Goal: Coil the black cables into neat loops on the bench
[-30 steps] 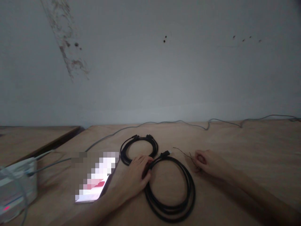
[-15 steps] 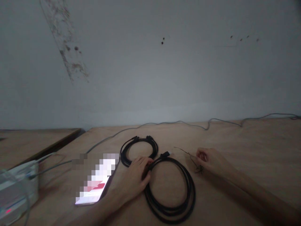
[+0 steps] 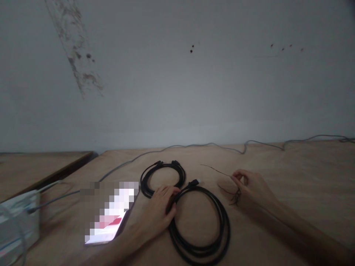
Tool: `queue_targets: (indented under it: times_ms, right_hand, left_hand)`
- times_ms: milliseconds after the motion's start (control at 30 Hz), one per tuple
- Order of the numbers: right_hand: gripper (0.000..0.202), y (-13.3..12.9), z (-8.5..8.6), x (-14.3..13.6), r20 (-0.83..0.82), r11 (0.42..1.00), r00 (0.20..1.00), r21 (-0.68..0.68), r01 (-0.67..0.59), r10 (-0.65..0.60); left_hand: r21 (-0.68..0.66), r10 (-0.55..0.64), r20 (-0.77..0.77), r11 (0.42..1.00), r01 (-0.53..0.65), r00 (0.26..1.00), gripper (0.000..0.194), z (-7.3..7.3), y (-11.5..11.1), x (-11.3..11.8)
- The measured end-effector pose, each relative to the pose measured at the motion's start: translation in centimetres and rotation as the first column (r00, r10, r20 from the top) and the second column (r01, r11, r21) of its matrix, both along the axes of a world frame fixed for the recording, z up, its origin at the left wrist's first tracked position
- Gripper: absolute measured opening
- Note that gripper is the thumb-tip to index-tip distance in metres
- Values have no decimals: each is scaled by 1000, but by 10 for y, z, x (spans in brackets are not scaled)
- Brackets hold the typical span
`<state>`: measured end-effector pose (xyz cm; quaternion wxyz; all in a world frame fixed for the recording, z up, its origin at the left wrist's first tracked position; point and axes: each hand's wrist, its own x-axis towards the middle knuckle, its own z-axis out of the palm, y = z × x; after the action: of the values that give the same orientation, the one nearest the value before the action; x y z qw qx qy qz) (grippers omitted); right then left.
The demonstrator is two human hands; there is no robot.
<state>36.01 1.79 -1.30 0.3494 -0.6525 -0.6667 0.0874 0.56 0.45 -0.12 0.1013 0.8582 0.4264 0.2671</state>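
Observation:
My left hand [image 3: 159,210] has its thumb and fingers closed around the upper left side of a coiled black cable [image 3: 227,229], which lies on the table. A dark plug [image 3: 194,182] with a pale tip sits on top of that coil. Just beyond my left hand lies a second black cable coil [image 3: 144,183], partly behind the fingers. To the right, my right hand [image 3: 251,186] pinches a thin dark twist tie [image 3: 215,169], whose free end points left. Below those fingers is a small bunch of similar dark ties [image 3: 235,197], partly hidden by the hand.
A phone with a lit screen [image 3: 111,225] lies left of my left arm. At far left stands a white box [image 3: 30,236] with cables. A grey cable [image 3: 191,145] runs along the table's back edge by the wall [image 3: 177,92].
My right hand has risen slightly from the bunch of ties, and the pinched tie now stretches out apart from it. My left hand stays on the cable coil.

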Motion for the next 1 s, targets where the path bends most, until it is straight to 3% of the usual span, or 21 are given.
queue_targets:
  times_ms: [267,433,667,833,1000]
  right_hand:
    - [32,-1,-7,-3,-103,997,993,51,-55,60]
    - [32,-1,-9,-5,-156,996,985,47,-73,80]
    - [34,9,-9,11,-150,994,983,33,-105,109]
    - [29,15,-1,30,-36,996,995,28,-88,89]
    - [27,19,3,44,168,995,984,60,-74,63]
  left_hand:
    - [15,-5,-7,1000,5,1000,36,1,-2,0]
    - [15,67,-27,998,-66,997,32,4,-5,2]
    - [-147,64,-82,986,-76,995,34,7,-6,4]
    - [-131,13,-37,991,-17,999,51,3,-7,2]
    - [-92,15,-7,996,-16,1000,52,-6,-5,1]
